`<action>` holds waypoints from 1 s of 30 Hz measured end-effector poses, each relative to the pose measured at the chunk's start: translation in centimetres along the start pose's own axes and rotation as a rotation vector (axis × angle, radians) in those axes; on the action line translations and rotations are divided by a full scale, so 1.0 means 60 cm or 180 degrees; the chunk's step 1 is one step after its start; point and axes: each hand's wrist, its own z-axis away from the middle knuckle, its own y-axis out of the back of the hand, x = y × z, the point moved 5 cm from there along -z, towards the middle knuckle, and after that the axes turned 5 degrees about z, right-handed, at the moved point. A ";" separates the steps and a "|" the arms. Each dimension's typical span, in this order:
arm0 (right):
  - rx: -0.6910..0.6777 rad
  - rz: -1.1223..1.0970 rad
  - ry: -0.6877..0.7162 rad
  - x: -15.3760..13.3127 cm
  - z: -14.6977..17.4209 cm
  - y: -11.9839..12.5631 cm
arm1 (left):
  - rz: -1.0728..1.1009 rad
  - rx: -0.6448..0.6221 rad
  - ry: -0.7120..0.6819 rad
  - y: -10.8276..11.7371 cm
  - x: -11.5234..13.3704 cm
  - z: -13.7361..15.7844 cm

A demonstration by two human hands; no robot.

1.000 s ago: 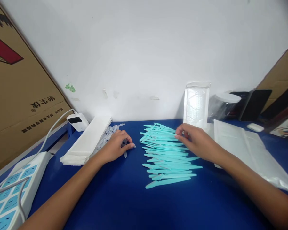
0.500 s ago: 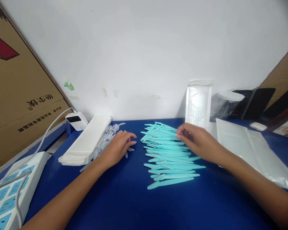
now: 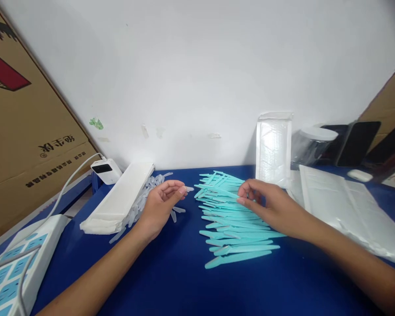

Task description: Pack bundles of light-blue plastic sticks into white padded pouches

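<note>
Between the thumb and fingertips of my left hand (image 3: 164, 202) is a small translucent blade cap (image 3: 189, 188), its tip pointing right. More such caps (image 3: 141, 199) lie heaped behind and left of that hand, a few loose below it. My right hand (image 3: 270, 202) pinches the handle end of a turquoise eyebrow razor (image 3: 222, 192) at the upper part of the pile. The held razor's narrow blade end points left toward the cap, with a small gap between them. Many turquoise razors (image 3: 240, 235) lie roughly parallel on the blue table (image 3: 171, 281), handles to the right.
A stack of white packets (image 3: 120, 197) flanks the caps. At left are a power strip (image 3: 29, 263), a white device (image 3: 105, 171) with a cable and a cardboard box (image 3: 29, 114). Bubble mailers (image 3: 349, 210), a lidded jar (image 3: 316, 142) and a phone (image 3: 358, 142) sit at right.
My left hand has picked up a blade cap from the heap and turned palm-inward. My right hand has taken hold of a razor and shifted slightly left and down. The view has tilted slightly.
</note>
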 end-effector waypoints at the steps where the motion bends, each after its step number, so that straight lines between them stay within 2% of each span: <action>1: -0.0015 -0.0019 -0.0014 0.000 0.000 0.000 | 0.0065 0.0045 0.0001 0.002 -0.001 0.000; 5: -0.0097 -0.0079 -0.0016 0.001 0.001 -0.003 | 0.0102 0.0104 0.0025 0.003 0.000 0.004; 12: -0.0141 -0.0088 0.0005 -0.004 0.003 -0.007 | -0.0223 0.0036 -0.0058 -0.009 0.007 0.013; 20: -0.0115 -0.0107 -0.0007 0.002 0.003 0.001 | -0.0249 0.0095 -0.0165 -0.002 0.008 0.007; 25: -0.0184 -0.0097 0.0013 -0.003 0.005 -0.001 | -0.0630 -0.0087 -0.0358 -0.005 0.016 0.012; 28: -0.0244 -0.0120 0.0058 -0.008 0.008 -0.004 | -0.0982 -0.0281 -0.0606 -0.011 0.023 0.016; 30: -0.0266 -0.0157 0.0114 -0.012 0.010 -0.008 | -0.0968 -0.0412 -0.0772 -0.016 0.028 0.019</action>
